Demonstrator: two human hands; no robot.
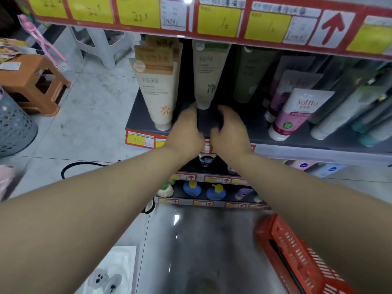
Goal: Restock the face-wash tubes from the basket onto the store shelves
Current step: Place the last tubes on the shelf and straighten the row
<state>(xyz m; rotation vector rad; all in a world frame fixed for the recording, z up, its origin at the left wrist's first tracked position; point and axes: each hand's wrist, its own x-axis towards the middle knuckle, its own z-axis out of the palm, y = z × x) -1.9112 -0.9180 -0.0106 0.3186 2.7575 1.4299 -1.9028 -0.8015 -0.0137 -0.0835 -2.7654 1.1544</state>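
pale green tube [209,77] stands between left hand [186,129] and right hand [230,129].

Left hand [186,132] and right hand [229,132] sat side by side over the front edge of the shelf [140,117], just in front of a cap-down face-wash tube [209,77] mid-shelf. A tube row [158,92] stood left of it at the shelf end, and Softto tubes [297,111] leaned to its right. The price strip [212,20] ran overhead. Duck-shaped bottles [214,192] sat on a lower shelf. The basket [297,257] lay on the floor lower right, with a stool [31,81] and perforated bin [14,128] far left.
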